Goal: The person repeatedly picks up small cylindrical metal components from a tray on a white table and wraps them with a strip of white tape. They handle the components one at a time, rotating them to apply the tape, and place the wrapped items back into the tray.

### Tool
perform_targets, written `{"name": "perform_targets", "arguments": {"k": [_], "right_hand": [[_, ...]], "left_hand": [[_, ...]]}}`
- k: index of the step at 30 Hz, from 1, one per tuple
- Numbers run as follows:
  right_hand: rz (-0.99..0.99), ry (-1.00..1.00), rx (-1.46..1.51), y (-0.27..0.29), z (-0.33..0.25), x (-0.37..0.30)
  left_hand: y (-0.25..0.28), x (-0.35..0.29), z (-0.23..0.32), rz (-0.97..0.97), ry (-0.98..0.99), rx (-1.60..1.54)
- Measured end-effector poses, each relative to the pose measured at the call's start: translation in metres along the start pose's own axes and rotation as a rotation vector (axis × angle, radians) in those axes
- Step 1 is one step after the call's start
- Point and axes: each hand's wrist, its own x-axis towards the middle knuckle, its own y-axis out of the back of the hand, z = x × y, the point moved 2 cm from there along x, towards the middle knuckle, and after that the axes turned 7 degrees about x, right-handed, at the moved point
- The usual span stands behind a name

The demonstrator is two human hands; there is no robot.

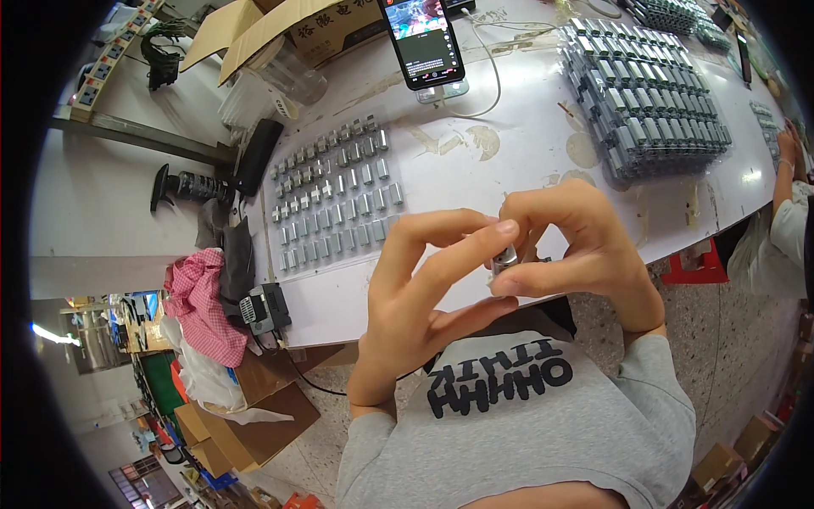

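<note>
A small silver metal part is held up over the near edge of the table, between my two hands. My right hand pinches it between thumb and forefinger. From the other side, the fingers of my left hand close around it, with the forefinger on its upper end. My fingers cover much of the part, so its exact kind does not show. To the left lies a clear plastic tray with rows of similar small silver parts.
Stacked trays of silver parts stand at the far right. A phone with a white cable is propped at the back. Behind the tray are a clear plastic jar and a cardboard box. Another person's arm shows at the right edge.
</note>
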Motion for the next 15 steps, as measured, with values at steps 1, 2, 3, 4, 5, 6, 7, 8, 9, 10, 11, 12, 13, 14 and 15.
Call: {"name": "perform_targets", "arguments": {"k": [1,2,3,4,5,6,7,8,9,10,11,12,13,14,15], "right_hand": [[0.007,-0.015,-0.003,-0.001,0.001,0.000],[0.038,-0.008,0.031,-0.003,0.002,0.000],[0.069,-0.001,0.066,-0.006,0.004,0.001],[0.100,0.006,0.101,-0.007,0.005,0.001],[0.110,-0.005,0.102,-0.007,0.005,0.000],[0.119,-0.016,0.104,-0.007,0.005,0.000],[0.128,-0.027,0.106,-0.007,0.005,0.000],[0.098,0.025,-0.013,-0.005,0.004,-0.001],[0.066,0.076,-0.133,-0.002,0.003,-0.002],[0.034,0.126,-0.253,-0.001,0.003,-0.003],[0.048,0.123,-0.240,-0.001,0.005,-0.005],[0.061,0.119,-0.228,-0.002,0.008,-0.008],[0.074,0.116,-0.216,-0.002,0.010,-0.010],[0.029,0.054,-0.112,-0.003,0.010,-0.010],[-0.016,-0.007,-0.008,-0.004,0.009,-0.011]], "left_hand": [[0.001,-0.001,0.000,0.031,-0.030,0.078],[0.000,-0.003,-0.001,0.062,-0.063,0.152],[-0.001,-0.004,-0.002,0.094,-0.096,0.225],[-0.003,-0.004,-0.004,0.112,-0.121,0.242],[-0.004,-0.004,-0.005,0.132,-0.145,0.259],[-0.005,-0.004,-0.006,0.151,-0.169,0.277],[-0.004,-0.003,-0.004,0.123,-0.173,0.304],[-0.002,-0.001,-0.003,0.094,-0.177,0.332],[-0.001,0.000,-0.002,0.064,-0.182,0.359],[-0.002,0.001,-0.003,0.055,-0.197,0.342],[-0.003,0.003,-0.005,0.045,-0.214,0.324],[-0.003,0.004,-0.005,0.034,-0.231,0.306],[-0.002,0.004,-0.005,0.031,-0.261,0.318],[0.002,0.004,-0.005,0.030,-0.289,0.335],[0.006,0.003,-0.003,0.029,-0.317,0.353]]}}
